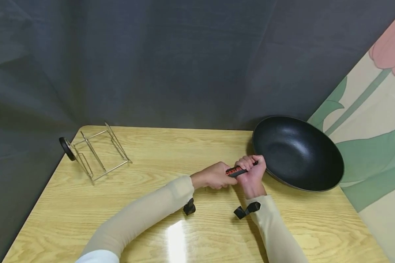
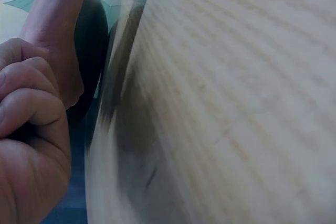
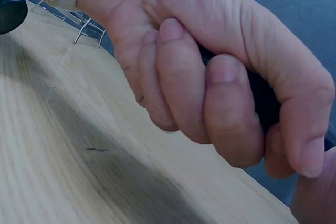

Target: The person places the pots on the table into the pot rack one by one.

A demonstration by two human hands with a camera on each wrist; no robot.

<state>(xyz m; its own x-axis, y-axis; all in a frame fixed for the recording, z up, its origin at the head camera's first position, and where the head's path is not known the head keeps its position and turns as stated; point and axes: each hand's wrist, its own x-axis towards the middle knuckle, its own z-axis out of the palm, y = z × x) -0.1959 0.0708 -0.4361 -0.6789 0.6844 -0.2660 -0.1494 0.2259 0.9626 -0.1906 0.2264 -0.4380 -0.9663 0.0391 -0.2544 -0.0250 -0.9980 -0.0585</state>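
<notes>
A black wok (image 1: 299,153) is at the right of the table, its hollow side facing up and toward the head camera. Its dark handle (image 1: 235,172), with red lettering, points left. My right hand (image 1: 252,176) grips the handle close to the wok. Further out, my left hand (image 1: 215,176) grips the handle's end, its fingers curled around it. The right wrist view shows the left hand (image 3: 194,87) wrapped on the dark handle. In the left wrist view the wok (image 2: 92,40) is partly hidden behind the right hand (image 2: 55,56). Whether it touches the table cannot be told.
A metal wire rack (image 1: 100,155) with a black round piece (image 1: 67,148) at one end is on the wooden table (image 1: 145,226), at the far left. Dark cloth (image 1: 184,65) hangs behind the table; a flower-patterned cloth (image 1: 378,146) borders the right.
</notes>
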